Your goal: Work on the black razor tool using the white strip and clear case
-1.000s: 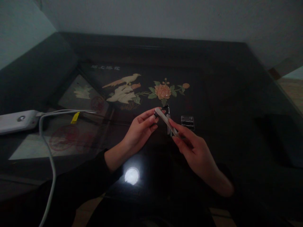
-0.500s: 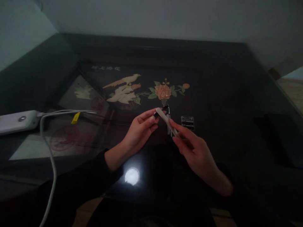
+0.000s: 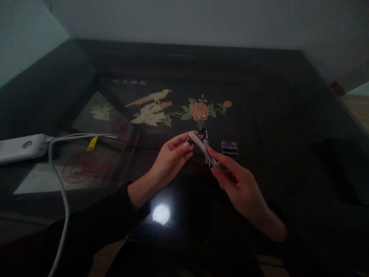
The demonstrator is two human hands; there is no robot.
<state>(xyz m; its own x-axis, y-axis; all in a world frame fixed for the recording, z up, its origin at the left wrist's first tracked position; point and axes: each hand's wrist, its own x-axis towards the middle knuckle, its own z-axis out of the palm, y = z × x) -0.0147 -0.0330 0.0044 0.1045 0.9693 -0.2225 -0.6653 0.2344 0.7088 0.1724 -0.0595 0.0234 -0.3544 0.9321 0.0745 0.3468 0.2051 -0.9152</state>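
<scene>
Slim, pale, straight bar (image 3: 201, 147): slanted between both hands above the dark glossy tabletop (image 3: 276, 115), its material unclear.
Right hand (image 3: 239, 184): thumb and fingers gripped the bar's near end, as a second earlier.
Left hand (image 3: 167, 159): fingertips pinched a small black piece (image 3: 190, 141) by its far end, grip unchanged.
Small clear rectangular case (image 3: 230, 149): lay beyond the right hand, slightly farther right in view than before.
</scene>
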